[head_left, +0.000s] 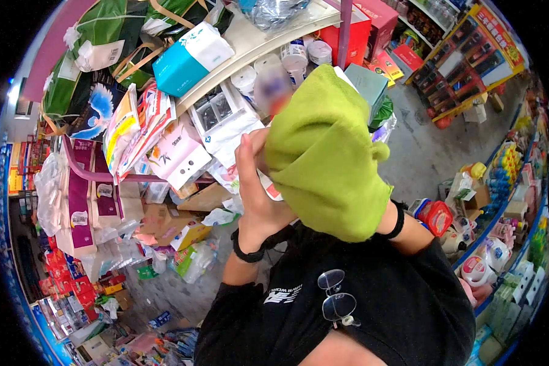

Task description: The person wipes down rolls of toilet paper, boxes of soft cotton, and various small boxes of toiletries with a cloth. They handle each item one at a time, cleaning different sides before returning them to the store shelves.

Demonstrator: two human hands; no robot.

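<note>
My left hand point(257, 194), a black band on its wrist, is raised in front of my chest and closed around a small white item with red print point(270, 184), mostly hidden. A bright green cloth point(326, 155) is draped over my right hand and pressed against that item. Of the right arm only the wrist point(389, 224) with its black band shows below the cloth's edge. The fingers under the cloth are hidden.
A cluttered shop shelf point(250, 46) holds a blue-white tissue box point(189, 58), white packets and jars. Purple paper-roll packs point(79, 201) hang at left. Bottles line shelves point(500, 244) at right. Sunglasses point(338, 299) hang on my black shirt. Goods litter the floor below.
</note>
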